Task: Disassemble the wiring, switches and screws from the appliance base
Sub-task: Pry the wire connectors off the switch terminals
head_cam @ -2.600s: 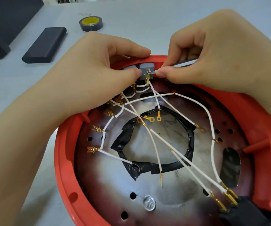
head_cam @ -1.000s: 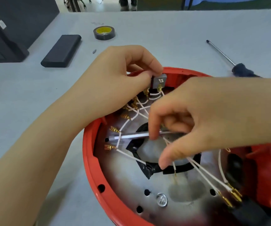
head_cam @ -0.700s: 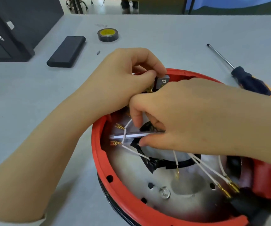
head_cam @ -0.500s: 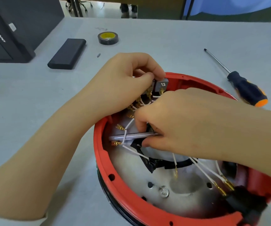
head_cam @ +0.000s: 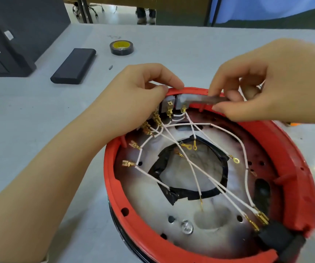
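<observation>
The red round appliance base (head_cam: 113,186) lies open side up in front of me. Two grey switches (head_cam: 169,104) sit side by side at its far rim. White wires (head_cam: 200,168) with brass terminals run from them across the metal plate. My left hand (head_cam: 134,103) pinches the left switch against the rim. My right hand (head_cam: 263,86) holds a thin metal tool (head_cam: 209,99), blurred, with its tip at the right switch (head_cam: 182,100). A silver screw (head_cam: 187,227) sits near the plate's front. A black plug block (head_cam: 278,242) holds wire ends at the front right.
On the grey table behind the base lie a roll of black tape (head_cam: 122,47), a flat black block (head_cam: 74,66) and a small loose metal piece (head_cam: 110,67). A black box (head_cam: 7,35) stands at the far left. An orange screwdriver tip (head_cam: 293,123) peeks from under my right forearm.
My right hand picked the thin metal tool up from inside the base and lifted it to the right switch at the far rim. My left hand stayed on the switches.
</observation>
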Motion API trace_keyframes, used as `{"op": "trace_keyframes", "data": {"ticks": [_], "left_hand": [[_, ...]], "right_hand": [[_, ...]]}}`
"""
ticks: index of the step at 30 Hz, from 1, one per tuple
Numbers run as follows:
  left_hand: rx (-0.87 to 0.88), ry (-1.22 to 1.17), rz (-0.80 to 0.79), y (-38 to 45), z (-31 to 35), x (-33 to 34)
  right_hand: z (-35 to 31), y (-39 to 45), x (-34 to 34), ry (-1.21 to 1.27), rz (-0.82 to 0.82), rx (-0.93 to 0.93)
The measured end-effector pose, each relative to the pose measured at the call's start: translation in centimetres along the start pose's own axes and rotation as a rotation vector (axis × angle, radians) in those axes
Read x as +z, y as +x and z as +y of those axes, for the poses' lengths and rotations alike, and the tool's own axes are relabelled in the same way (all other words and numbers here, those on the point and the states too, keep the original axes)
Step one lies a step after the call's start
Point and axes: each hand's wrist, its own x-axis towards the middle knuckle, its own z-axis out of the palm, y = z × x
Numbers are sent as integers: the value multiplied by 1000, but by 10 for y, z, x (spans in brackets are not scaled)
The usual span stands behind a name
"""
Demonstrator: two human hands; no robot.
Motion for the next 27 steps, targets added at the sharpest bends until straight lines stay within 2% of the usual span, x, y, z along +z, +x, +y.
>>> {"op": "trace_keyframes", "data": {"ticks": [3,9,13,18,27], "left_hand": [[13,10,6,0,1,1],[10,27,11,1,-1,2],[27,28,-10,0,0,1],[77,55,-52,-1,4,2],[122,31,-45,0,0,1]], "right_hand": [[11,2,5,163,71,34],[20,18,31,675,132,54],[26,25,42,772,243,68],[33,23,43,904,307,82],[31,24,42,938,272,65]]}}
